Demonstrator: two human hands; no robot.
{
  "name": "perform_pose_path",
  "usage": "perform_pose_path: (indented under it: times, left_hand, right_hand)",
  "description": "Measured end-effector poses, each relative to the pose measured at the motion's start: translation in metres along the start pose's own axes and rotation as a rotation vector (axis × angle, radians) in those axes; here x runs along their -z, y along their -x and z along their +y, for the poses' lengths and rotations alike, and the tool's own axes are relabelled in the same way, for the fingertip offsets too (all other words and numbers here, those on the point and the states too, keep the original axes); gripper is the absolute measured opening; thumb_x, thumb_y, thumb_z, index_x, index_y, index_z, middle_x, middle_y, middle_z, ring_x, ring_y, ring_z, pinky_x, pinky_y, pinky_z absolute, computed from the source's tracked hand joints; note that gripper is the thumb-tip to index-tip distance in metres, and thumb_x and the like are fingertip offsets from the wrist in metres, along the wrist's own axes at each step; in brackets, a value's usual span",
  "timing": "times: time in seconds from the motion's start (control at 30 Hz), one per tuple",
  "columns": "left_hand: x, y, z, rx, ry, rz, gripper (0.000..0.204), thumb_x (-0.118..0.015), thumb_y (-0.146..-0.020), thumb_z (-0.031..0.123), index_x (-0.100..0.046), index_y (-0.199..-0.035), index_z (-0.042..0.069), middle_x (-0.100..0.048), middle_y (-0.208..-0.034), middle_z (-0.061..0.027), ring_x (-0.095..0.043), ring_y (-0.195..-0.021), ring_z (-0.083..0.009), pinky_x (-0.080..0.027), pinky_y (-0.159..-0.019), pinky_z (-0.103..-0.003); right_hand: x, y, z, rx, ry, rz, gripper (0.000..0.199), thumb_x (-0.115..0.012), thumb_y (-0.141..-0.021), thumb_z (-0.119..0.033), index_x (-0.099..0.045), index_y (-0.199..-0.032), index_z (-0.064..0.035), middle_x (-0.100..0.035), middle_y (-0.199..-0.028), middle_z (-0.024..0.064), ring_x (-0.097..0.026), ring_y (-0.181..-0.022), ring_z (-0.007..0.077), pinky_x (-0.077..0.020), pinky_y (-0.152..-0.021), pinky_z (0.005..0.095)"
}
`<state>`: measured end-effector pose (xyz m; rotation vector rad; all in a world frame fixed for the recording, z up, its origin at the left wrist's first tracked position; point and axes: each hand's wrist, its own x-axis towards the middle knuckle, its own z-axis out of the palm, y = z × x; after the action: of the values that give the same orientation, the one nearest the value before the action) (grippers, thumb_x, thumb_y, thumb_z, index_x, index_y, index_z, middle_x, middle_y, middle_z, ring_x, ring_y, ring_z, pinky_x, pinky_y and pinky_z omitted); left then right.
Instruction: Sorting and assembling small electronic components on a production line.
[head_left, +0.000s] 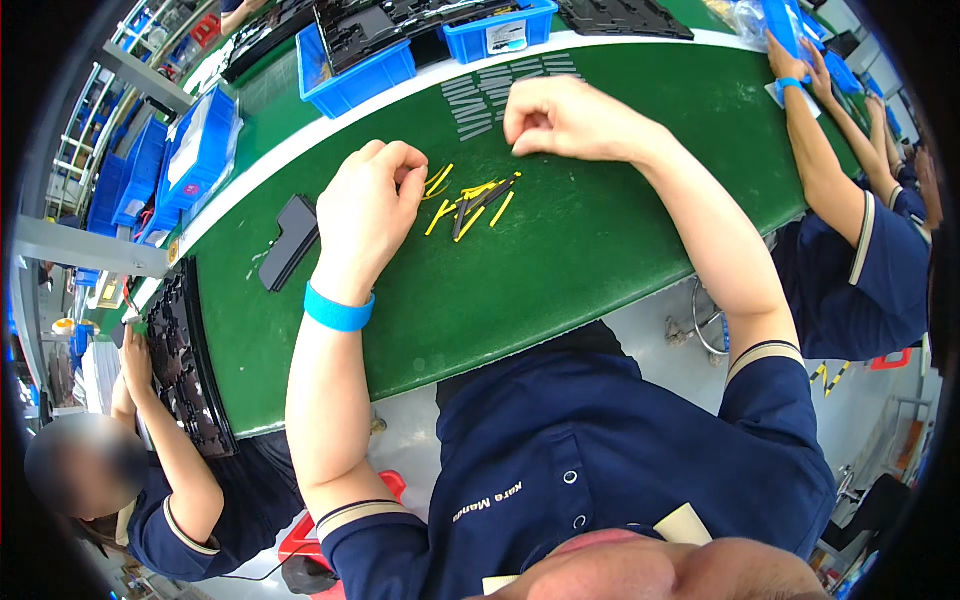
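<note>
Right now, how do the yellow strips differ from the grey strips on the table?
The yellow strips lie loosely at odd angles, some overlapping, while the grey strips are laid out in orderly groups. The yellow strips are bright in colour; the grey strips are pale and muted. The yellow strips lie nearer the person's body than the grey strips. Both are narrow and rest on the green table.

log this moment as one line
left hand: by yellow strips | right hand: by grey strips | grips: unclear | black part: on green table
</note>
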<state>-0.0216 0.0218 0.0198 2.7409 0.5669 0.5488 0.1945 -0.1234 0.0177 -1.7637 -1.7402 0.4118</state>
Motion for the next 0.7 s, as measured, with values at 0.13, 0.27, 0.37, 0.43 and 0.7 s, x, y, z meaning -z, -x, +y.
perform_pose_path:
  times: [0.13,0.27,0.37,0.43,0.7]
  left_hand:
    - [-0.002,0.000,0.003,-0.007,0.027,-0.009,0.010,-0.064,-0.085,0.017,-0.068,-0.089,0.009,-0.061,-0.081,-0.0052,-0.062,-0.074,-0.0194,-0.049,-0.066,-0.032]
    - [-0.005,0.000,0.004,-0.038,0.040,-0.019,0.010,-0.065,-0.085,0.018,-0.068,-0.087,0.008,-0.061,-0.080,-0.0050,-0.062,-0.074,-0.0192,-0.049,-0.067,-0.032]
    - [-0.003,0.001,0.004,-0.057,0.033,-0.031,0.011,-0.066,-0.085,0.018,-0.068,-0.087,0.008,-0.061,-0.080,-0.0051,-0.062,-0.073,-0.0195,-0.049,-0.066,-0.032]
    - [-0.002,0.002,0.005,-0.060,0.020,-0.039,0.011,-0.066,-0.085,0.019,-0.068,-0.086,0.008,-0.061,-0.080,-0.0053,-0.062,-0.073,-0.0199,-0.049,-0.065,-0.032]
    - [0.002,0.001,0.011,-0.074,0.186,-0.123,0.016,-0.069,-0.084,0.020,-0.069,-0.082,0.005,-0.061,-0.078,-0.0078,-0.061,-0.071,-0.0223,-0.048,-0.064,-0.033]
  right_hand:
    - [-0.016,-0.002,-0.018,0.139,-0.043,-0.126,0.024,-0.072,-0.081,-0.017,-0.066,-0.099,-0.0027,-0.053,-0.082,0.0042,-0.055,-0.074,0.0166,-0.0459,-0.066,0.0296]
    - [-0.029,0.000,-0.020,0.188,0.060,-0.118,0.023,-0.070,-0.082,-0.017,-0.065,-0.101,-0.0035,-0.055,-0.090,0.0043,-0.056,-0.081,0.0201,-0.0471,-0.069,0.0337]
    - [-0.030,-0.003,-0.017,0.159,0.113,-0.130,0.017,-0.068,-0.083,-0.015,-0.065,-0.094,-0.0031,-0.056,-0.087,0.0058,-0.058,-0.081,0.0215,-0.0477,-0.071,0.0342]
    - [-0.027,-0.005,-0.017,0.157,0.025,-0.109,0.014,-0.065,-0.085,-0.017,-0.065,-0.087,-0.0039,-0.062,-0.084,0.0088,-0.063,-0.082,0.0262,-0.0492,-0.074,0.0370]
    - [-0.016,-0.002,-0.019,0.107,-0.054,-0.021,0.012,-0.065,-0.085,-0.014,-0.062,-0.087,-0.0020,-0.063,-0.082,0.0095,-0.061,-0.075,0.0229,-0.0484,-0.069,0.0340]
